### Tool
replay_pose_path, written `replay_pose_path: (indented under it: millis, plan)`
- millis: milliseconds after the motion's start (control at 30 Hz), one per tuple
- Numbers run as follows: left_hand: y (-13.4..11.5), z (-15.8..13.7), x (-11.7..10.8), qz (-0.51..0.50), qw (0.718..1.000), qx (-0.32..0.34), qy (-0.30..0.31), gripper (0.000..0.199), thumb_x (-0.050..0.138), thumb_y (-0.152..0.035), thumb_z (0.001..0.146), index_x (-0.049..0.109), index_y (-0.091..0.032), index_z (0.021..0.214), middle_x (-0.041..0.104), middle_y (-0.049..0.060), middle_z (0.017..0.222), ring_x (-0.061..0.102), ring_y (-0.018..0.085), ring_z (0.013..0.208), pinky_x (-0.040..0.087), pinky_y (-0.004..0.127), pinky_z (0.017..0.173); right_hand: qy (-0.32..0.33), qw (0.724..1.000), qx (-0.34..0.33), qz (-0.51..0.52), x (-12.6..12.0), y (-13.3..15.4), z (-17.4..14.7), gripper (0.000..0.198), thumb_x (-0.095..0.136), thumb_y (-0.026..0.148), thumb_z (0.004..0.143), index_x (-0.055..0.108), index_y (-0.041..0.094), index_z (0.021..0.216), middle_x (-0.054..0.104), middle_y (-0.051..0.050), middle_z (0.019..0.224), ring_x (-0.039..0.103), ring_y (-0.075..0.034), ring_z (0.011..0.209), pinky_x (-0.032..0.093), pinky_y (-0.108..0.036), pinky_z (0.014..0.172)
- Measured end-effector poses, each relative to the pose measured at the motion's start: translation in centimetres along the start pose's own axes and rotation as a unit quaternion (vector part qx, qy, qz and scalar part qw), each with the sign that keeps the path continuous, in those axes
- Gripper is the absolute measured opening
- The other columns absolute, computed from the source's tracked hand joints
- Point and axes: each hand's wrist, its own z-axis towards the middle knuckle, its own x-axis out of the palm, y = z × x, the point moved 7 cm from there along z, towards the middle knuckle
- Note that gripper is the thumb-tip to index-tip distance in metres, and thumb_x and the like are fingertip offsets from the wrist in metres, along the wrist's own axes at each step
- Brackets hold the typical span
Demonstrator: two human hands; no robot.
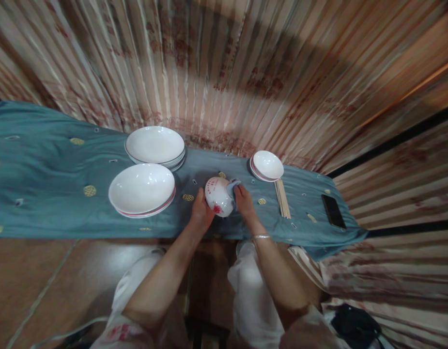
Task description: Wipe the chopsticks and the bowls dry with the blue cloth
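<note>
A white bowl (pixel 218 196) with red flower patterns is held tilted over the table, its outer side toward me. My left hand (pixel 202 211) grips its left edge, thumb up along the side. In my right hand (pixel 244 199) is a bluish-grey cloth (pixel 232 187), pressed against the bowl's right side. The inside of the bowl is turned from view. Left of my hands sits a stack of deep white plates (pixel 142 189) with a reddish rim below, and behind it a stack of dark-rimmed white plates (pixel 154 144).
Small white bowls (pixel 268 165) are stacked at the back right, with wooden chopsticks (pixel 282 198) in front of them. A black phone (pixel 333 211) lies near the table's right end. A teal patterned cloth (pixel 56 169) covers the table, and a pleated curtain (pixel 209 63) hangs behind it.
</note>
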Motion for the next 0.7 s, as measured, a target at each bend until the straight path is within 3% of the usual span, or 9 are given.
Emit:
replay_pose_path:
  millis: [167,367,533,700]
  plan:
    - [0.1,0.0,0.1,0.009,1.0,-0.002,0.004,0.052,0.026,-0.039,0.101,0.056,-0.007,0.13,0.074,0.014,0.107,0.063,0.026,0.116,0.046,0.04,0.104,-0.043,0.999,0.027,0.0,0.0,-0.5,-3.3,0.042,0.038,0.043,0.092,0.06,0.016,0.116,0.068,-0.014,0.114,0.061,-0.024,0.108,0.043,-0.038,0.097]
    - [0.1,0.4,-0.3,0.016,1.0,0.021,0.011,0.047,0.032,-0.03,0.1,0.058,-0.003,0.128,0.075,0.014,0.099,0.067,0.024,0.107,0.048,0.036,0.1,-0.067,0.995,0.077,0.002,0.9,-0.6,-7.1,0.062,0.033,0.049,0.093,0.045,0.008,0.138,0.049,-0.021,0.143,0.045,-0.027,0.135,0.033,-0.043,0.111]
    - [0.3,1.0,-1.1,0.021,0.999,0.022,-0.019,0.041,0.035,-0.022,0.099,0.06,-0.005,0.127,0.076,0.011,0.089,0.07,0.022,0.097,0.051,0.033,0.096,-0.069,0.997,0.016,-0.016,1.8,0.5,-9.9,0.065,0.038,0.043,0.093,0.034,0.005,0.146,0.035,-0.023,0.153,0.03,-0.028,0.145,0.025,-0.05,0.116]
    - [0.2,1.1,-1.9,0.033,0.998,0.02,-0.04,0.034,0.04,-0.022,0.098,0.063,-0.006,0.117,0.075,0.008,0.081,0.071,0.019,0.087,0.054,0.029,0.088,-0.04,0.994,-0.066,-0.072,2.2,2.6,-12.2,0.061,0.035,0.031,0.096,0.023,0.005,0.151,0.022,-0.022,0.158,0.019,-0.025,0.149,0.026,-0.049,0.118]
